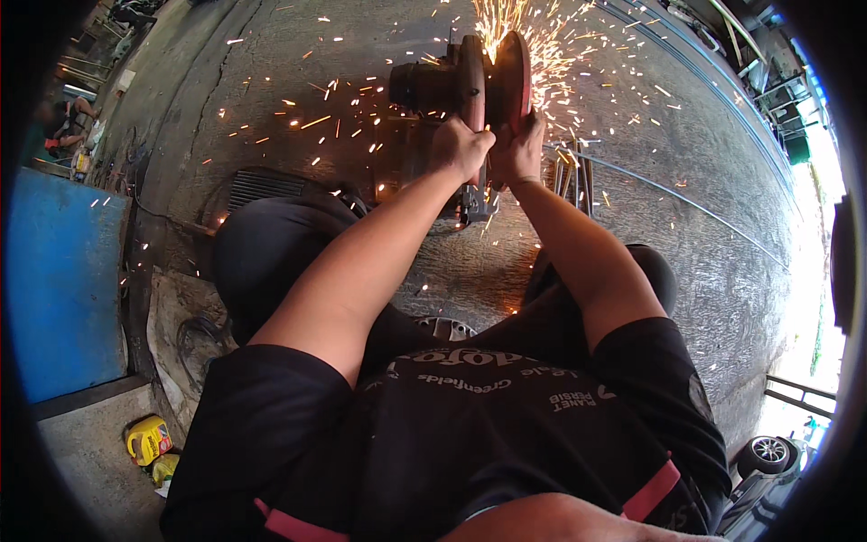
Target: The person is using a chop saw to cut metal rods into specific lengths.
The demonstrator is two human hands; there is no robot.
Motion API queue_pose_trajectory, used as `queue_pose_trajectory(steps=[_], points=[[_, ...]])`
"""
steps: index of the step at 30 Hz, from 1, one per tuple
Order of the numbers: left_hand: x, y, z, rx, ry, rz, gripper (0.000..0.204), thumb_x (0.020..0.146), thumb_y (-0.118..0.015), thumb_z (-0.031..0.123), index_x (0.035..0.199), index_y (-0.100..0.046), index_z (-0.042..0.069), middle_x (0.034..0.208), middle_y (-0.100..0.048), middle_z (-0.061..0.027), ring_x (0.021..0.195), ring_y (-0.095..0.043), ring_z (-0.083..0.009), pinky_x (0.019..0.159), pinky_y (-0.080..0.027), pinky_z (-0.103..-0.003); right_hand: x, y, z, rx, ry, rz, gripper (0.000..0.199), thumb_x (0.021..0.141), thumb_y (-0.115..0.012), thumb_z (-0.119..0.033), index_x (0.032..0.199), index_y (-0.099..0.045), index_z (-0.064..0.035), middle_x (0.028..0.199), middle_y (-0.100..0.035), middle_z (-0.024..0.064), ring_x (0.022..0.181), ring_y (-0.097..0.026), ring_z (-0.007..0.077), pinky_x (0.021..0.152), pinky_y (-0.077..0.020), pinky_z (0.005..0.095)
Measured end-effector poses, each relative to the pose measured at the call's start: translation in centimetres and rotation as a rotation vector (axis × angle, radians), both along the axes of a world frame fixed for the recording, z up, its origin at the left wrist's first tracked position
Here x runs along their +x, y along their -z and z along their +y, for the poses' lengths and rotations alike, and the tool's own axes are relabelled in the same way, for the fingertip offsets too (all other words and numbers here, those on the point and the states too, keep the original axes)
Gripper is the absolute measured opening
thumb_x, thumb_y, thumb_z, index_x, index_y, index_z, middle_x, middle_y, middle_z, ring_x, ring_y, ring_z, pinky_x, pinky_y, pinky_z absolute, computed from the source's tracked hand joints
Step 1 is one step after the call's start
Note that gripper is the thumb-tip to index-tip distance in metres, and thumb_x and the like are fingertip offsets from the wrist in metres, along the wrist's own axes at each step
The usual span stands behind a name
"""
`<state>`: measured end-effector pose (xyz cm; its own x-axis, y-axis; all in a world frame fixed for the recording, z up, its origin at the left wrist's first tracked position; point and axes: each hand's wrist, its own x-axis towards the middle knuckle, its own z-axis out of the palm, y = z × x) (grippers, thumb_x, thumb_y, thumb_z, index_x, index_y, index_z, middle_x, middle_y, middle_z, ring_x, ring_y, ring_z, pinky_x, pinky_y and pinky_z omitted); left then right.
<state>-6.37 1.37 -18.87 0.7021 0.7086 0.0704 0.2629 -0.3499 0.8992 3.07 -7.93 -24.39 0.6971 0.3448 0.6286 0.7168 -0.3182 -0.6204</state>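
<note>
- Both hands are gripping the handle of a chop saw (456,86) out in front of the person. The left hand (461,144) and right hand (517,152) are sitting side by side, touching, fingers curled tight around the grip.
- I'd say doubling up like that is for steady downward pressure while the blade is biting.
- The saw is sitting on the concrete floor (704,144) between the person's spread knees. Its dark motor housing is sticking out to the left and its red guard (508,77) is covering the blade.
- Sparks (515,27) are spraying up and away from the top of the guard, so the body is staying behind the stream.
- Thin metal rods (668,191) are running off to the right along the floor, near the saw. It looks like one long one plus a short bundle, but the blur is making the count shaky.
- One saw, two hands on it.
- Off to the left: one blue panel (63,280), one yellow jug (149,439) low down, and a floor grate (266,187) just beside the left knee.
- One car wheel (769,450) is peeking in at lower right.
</note>
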Motion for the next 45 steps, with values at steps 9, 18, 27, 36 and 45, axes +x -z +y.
queue_pose_trajectory(steps=[9, 18, 27, 36, 45], points=[[-1.0, -1.6, -0.4, 0.048, -0.018, 0.058, 0.029, 0.065, -0.062, 0.027, 0.056, -0.06, 0.0, 0.054, -0.061, -0.0113, 0.052, -0.064, -0.0204, 0.053, -0.05, -0.036, 0.1, 0.3, -0.1, -0.045, 0.003, -0.036, 0.053, 0.085, -0.055, -0.009, 0.128, -0.03, 0.0071, 0.106, -0.046, 0.0288, 0.094, -0.049, 0.0462, 0.083, -0.0417, 0.0492], [-0.4, 0.0, -0.2, -0.092, 0.031, -0.008, 0.029, 0.066, -0.063, 0.026, 0.061, -0.061, -0.002, 0.051, -0.059, -0.012, 0.048, -0.061, -0.0199, 0.047, -0.048, -0.035, -0.3, -0.2, -0.2, -0.022, -0.011, -0.004, 0.053, 0.085, -0.055, -0.01, 0.128, -0.03, 0.0071, 0.106, -0.045, 0.0279, 0.095, -0.048, 0.0441, 0.084, -0.0406, 0.0484], [-1.2, -1.8, -0.5, -0.038, 0.011, 0.089, 0.039, 0.061, -0.065, 0.028, 0.076, -0.06, -0.008, 0.065, -0.062, -0.0244, 0.066, -0.066, -0.0351, 0.063, -0.052, -0.041, -0.4, 0.0, -0.3, -0.077, 0.015, 0.046, 0.055, 0.084, -0.056, -0.011, 0.129, -0.029, 0.0063, 0.105, -0.046, 0.0266, 0.097, -0.049, 0.0429, 0.084, -0.0412, 0.0477], [-0.6, -0.5, -0.2, -0.075, 0.017, 0.093, 0.04, 0.061, -0.065, 0.028, 0.076, -0.06, -0.008, 0.064, -0.062, -0.0245, 0.065, -0.066, -0.0346, 0.06, -0.051, -0.043, -0.2, 0.2, -0.3, -0.059, -0.007, 0.006, 0.055, 0.084, -0.057, -0.01, 0.129, -0.03, 0.0063, 0.105, -0.048, 0.0266, 0.094, -0.05, 0.0436, 0.083, -0.0424, 0.0478], [-0.8, 0.3, -0.4, 0.041, -0.021, 0.02, 0.024, 0.066, -0.062, 0.021, 0.064, -0.059, -0.002, 0.052, -0.059, -0.0118, 0.048, -0.062, -0.0201, 0.047, -0.049, -0.034, -0.5, 0.4, -0.2, -0.045, 0.019, -0.008, 0.052, 0.085, -0.057, -0.011, 0.127, -0.031, 0.0066, 0.106, -0.047, 0.0273, 0.096, -0.049, 0.0436, 0.083, -0.042, 0.0478]])
